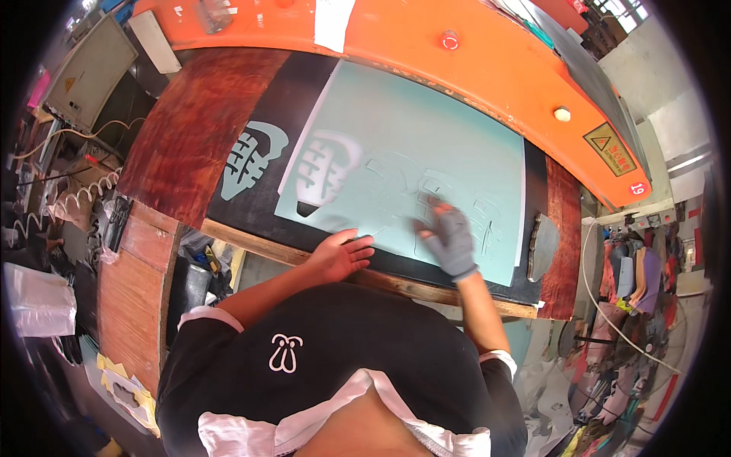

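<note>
A pale teal sheet (426, 129) lies on a black cutting pad (274, 114) under an orange press. My left hand (344, 253), bare, presses flat on the sheet's near edge with fingers spread. In a grey fingerless glove, my right hand (449, 238) rests on the sheet over faint cut outlines, fingertips pinching at a cut piece (438, 199); whether it grips the piece is unclear. A hole where a shape was cut out (324, 174) shows in the sheet's left part. One teal cut-out piece (253, 156) lies loose on the black pad to the left.
The orange press head (426, 57) with round buttons arches over the far side. A red-brown wooden board (190, 129) and bench (133, 297) sit at left. A grey cutting die (542, 245) lies right of the sheet. Cables, bags and stacked material crowd both sides.
</note>
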Tool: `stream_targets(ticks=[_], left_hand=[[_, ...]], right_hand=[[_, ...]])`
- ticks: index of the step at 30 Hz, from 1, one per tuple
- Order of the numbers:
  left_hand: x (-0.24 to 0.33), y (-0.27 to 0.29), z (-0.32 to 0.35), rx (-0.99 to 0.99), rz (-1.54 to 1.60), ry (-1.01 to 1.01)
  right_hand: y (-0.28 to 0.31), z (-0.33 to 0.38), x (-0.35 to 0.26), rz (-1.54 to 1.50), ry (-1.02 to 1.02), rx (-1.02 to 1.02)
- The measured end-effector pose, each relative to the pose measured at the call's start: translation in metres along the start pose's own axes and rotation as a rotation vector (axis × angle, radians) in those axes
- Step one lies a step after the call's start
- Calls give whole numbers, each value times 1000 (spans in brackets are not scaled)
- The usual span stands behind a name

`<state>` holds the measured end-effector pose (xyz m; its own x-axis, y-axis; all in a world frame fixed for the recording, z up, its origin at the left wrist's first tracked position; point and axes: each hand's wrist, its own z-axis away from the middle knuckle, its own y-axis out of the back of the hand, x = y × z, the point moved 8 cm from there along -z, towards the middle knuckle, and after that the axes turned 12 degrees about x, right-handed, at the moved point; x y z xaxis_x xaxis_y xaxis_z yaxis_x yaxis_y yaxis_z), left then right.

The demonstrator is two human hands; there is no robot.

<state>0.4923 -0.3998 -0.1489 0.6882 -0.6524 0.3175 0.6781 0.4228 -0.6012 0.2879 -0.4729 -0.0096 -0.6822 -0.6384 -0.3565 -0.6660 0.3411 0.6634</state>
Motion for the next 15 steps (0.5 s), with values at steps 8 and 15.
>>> stream_targets(ticks=[8, 15], left_hand=[[22, -11, -38, -109, -149, -234], [35, -28, -21, -55, -153, -296]], right_hand=[[-77, -24, -67, -135, 220, -193], [-95, -32, -42, -349, -8, -78]])
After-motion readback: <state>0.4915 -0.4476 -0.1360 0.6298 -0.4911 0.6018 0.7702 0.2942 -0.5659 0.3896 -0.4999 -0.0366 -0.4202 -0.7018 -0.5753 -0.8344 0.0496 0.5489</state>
